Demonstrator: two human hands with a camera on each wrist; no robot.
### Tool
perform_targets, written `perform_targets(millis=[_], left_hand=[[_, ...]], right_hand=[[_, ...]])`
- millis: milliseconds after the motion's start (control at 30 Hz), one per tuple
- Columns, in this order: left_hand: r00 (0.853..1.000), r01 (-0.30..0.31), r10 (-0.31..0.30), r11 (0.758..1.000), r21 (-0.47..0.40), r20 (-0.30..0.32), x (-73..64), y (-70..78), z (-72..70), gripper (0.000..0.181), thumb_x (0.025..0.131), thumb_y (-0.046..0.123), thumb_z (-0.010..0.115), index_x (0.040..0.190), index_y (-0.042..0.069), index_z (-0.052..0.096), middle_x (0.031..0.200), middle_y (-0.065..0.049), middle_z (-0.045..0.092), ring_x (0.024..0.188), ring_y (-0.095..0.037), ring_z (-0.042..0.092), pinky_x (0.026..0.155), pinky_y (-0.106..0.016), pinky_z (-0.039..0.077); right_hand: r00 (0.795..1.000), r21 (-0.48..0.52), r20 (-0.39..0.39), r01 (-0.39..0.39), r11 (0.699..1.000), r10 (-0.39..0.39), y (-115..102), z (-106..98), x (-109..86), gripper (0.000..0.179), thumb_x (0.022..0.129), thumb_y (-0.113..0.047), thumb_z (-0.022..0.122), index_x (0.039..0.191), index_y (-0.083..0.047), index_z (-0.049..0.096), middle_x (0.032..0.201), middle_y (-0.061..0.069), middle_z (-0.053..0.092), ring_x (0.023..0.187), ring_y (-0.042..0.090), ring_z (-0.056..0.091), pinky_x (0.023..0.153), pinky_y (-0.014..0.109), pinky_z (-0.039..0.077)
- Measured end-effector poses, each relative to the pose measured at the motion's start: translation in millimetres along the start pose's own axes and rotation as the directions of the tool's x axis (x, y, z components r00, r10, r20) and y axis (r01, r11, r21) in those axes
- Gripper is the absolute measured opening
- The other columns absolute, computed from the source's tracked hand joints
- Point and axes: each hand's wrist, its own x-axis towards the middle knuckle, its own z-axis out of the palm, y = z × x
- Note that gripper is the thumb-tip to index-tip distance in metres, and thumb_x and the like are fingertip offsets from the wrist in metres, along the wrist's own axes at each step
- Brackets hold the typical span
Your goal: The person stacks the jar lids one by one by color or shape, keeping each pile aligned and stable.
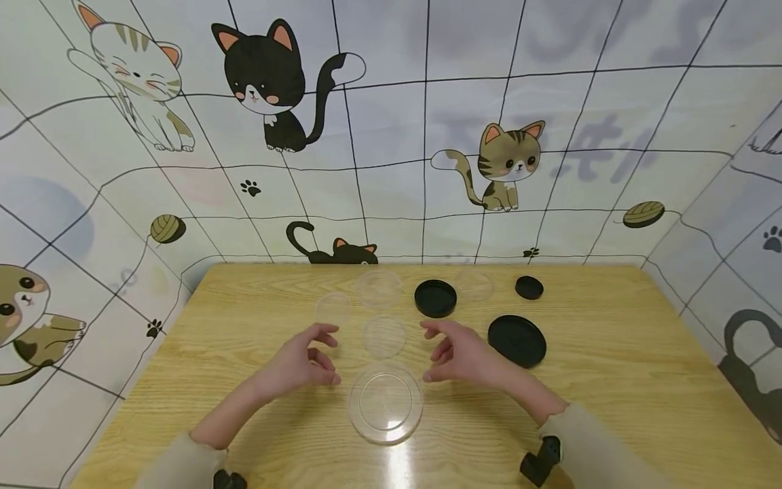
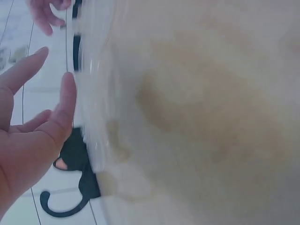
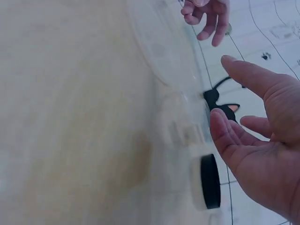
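A large clear disc [image 1: 385,403], smooth and see-through with a concentric inner ring and a bright glint toward its near edge, lies flat on a pale, wood-grained surface [image 1: 623,380] between a person's hands. Just beyond the large clear disc sits a smaller transparent round [image 1: 384,337]; farther beyond it, to the left, lie a faint clear circle [image 1: 333,309] and a wider see-through piece [image 1: 378,288]. Beyond the large clear disc to the right are a rimmed black dish [image 1: 436,299], a pale translucent round [image 1: 474,284], a broad black disc [image 1: 516,341] and a small black cap [image 1: 529,288], all dark pieces opaque and circular. The left hand [image 1: 310,356] is poised at the large clear disc's far left, the right hand [image 1: 455,353] at its far right, palms turned inward. On both, thumb and fingers stand apart, the fingers loosely bent. Forearms angle in from soft cream sleeves [image 1: 601,448] on either side of the large clear disc.
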Motion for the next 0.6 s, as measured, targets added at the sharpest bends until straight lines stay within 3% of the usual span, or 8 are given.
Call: perform_targets(millis=[167,300,433,600], left_hand=[[0.989,-0.071,0.077,0.996,0.054,-0.126,30.7,-1.0,-21.8,0.079,0.082,-0.002,0.084,0.149,-0.004,0.042,0.134,-0.029,0.048,0.097,-0.027,0.065,0.076,-0.03,0.059],[0.976,-0.08,0.103,0.989,0.125,-0.192,52.1,1.3,-33.3,0.076,0.083,-0.001,0.083,0.149,0.0,0.045,0.134,-0.027,0.051,0.101,-0.03,0.067,0.077,-0.031,0.058],[0.972,-0.059,0.094,0.985,0.164,-0.213,71.1,4.6,-41.4,0.078,0.086,0.002,0.082,0.153,0.002,0.041,0.139,-0.025,0.05,0.109,-0.033,0.066,0.081,-0.035,0.058],[0.973,-0.046,0.082,0.985,0.168,-0.214,96.0,2.5,-41.5,0.081,0.087,0.004,0.082,0.155,0.004,0.038,0.147,-0.023,0.047,0.118,-0.034,0.063,0.087,-0.039,0.058]], right_hand=[[0.999,0.017,-0.027,0.03,0.999,-0.029,-2.9,-25.0,28.4,0.088,0.086,-0.012,0.085,0.157,0.0,0.035,0.145,0.025,0.049,0.107,0.032,0.065,0.09,0.036,0.055],[0.997,0.029,-0.066,0.046,0.998,-0.044,-5.0,-42.6,54.8,0.088,0.088,-0.011,0.083,0.159,-0.002,0.032,0.148,0.024,0.048,0.114,0.035,0.063,0.095,0.041,0.054],[0.996,0.023,-0.083,0.046,0.999,-0.044,-4.1,-48.7,78.6,0.088,0.089,-0.013,0.082,0.16,-0.003,0.031,0.149,0.024,0.048,0.117,0.037,0.062,0.095,0.043,0.054],[0.998,0.023,-0.062,0.005,1.0,-0.004,-1.6,-40.4,102.6,0.089,0.089,-0.015,0.082,0.161,-0.006,0.03,0.153,0.023,0.044,0.123,0.035,0.061,0.096,0.045,0.054]])
